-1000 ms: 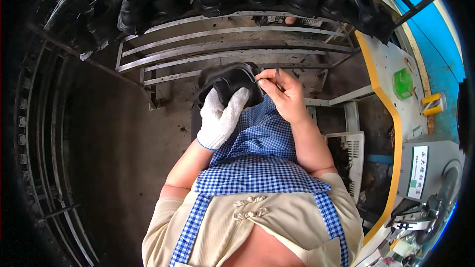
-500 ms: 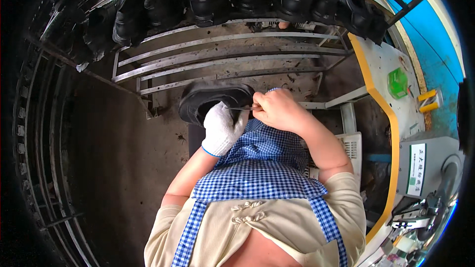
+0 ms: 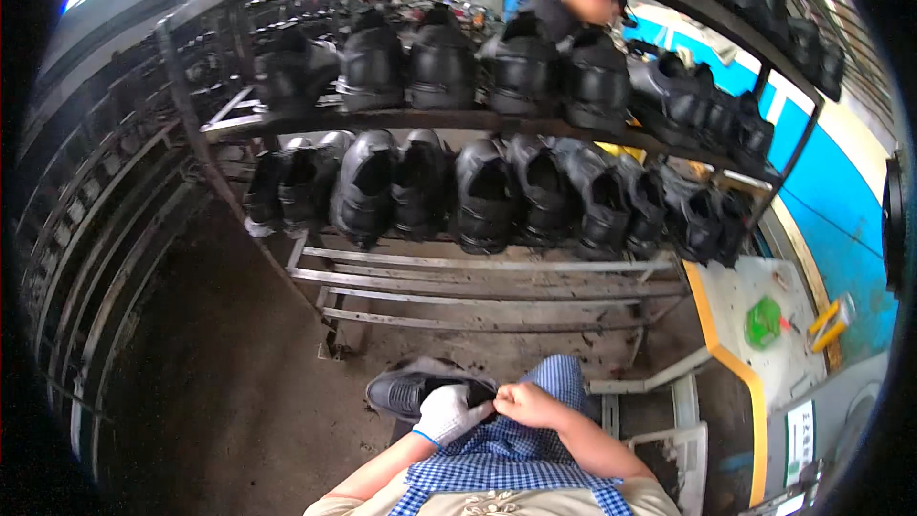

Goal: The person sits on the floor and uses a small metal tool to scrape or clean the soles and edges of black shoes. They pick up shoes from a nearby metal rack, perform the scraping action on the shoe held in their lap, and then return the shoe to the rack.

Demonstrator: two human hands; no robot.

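Note:
A black shoe [image 3: 405, 392] lies on its side over my lap, its opening toward me. My left hand [image 3: 451, 415], in a white knit glove with a blue cuff edge, is closed on the shoe at its opening. Beside the glove, at the right end of the shoe, my bare right hand [image 3: 527, 405] is closed in a pinch, its fingertips nearly meeting the gloved fingers. The thin dark strand or rod between the hands in the earlier frame is too small to make out now. A blue checked apron [image 3: 497, 476] covers my lap.
A metal rack [image 3: 478, 120] with rows of black shoes [image 3: 487, 193] stands ahead; its lower bars [image 3: 468, 284] are near my knees. At right are a yellow-edged table [image 3: 755, 382], a green container [image 3: 763, 322] and a white crate [image 3: 683, 459]. A person [image 3: 583, 5] is behind the rack.
The view has tilted up, bringing the rack's upper shelves and people behind into sight. The shoe has turned to show more of its upper. Both hands stay close together at it.

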